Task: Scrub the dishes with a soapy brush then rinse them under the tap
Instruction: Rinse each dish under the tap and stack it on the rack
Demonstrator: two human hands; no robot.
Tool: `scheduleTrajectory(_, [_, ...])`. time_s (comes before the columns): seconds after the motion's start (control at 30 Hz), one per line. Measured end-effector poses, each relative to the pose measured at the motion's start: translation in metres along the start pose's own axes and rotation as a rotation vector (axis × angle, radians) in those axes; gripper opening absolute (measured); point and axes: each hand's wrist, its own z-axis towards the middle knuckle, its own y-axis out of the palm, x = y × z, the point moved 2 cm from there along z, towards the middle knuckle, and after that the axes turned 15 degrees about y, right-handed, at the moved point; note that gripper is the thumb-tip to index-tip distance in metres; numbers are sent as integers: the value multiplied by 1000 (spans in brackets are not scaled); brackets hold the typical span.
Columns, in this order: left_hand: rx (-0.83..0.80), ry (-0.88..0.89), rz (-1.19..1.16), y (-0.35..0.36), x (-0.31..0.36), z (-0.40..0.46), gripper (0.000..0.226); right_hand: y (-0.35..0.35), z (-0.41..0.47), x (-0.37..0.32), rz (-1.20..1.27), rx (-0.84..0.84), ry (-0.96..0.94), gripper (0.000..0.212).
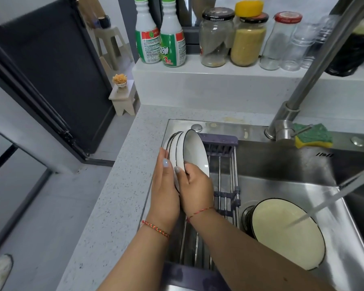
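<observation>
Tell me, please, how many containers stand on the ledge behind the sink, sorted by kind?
Green and white bottles: 2
Lidded glass jars and bottles: 3
Stacks of clear cups: 2
Dark bottle, partly behind the tap: 1
Total: 8

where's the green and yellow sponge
The sponge lies on the sink ledge at the right of the head view, just right of the tap base.
</observation>
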Motion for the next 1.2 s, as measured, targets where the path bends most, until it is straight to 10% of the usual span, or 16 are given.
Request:
scheduleTrajectory(0.6, [23,63,226,0,-12,0,82,-37,-9,26,113,-215,108,40])
scheduleTrajectory(0.8, [228,222,452,35,9,-23,55,-108,-31,58,49,-217,113,23])
scheduleTrajectory(0.93, [35,256,335,84,0,-48,19,-166,-36,89,-263,-204,117,12])
scheduleTrajectory(1.2, [-255,-459,303,154,-71,-84,13,-258,9,199,-588,-44,603,28])
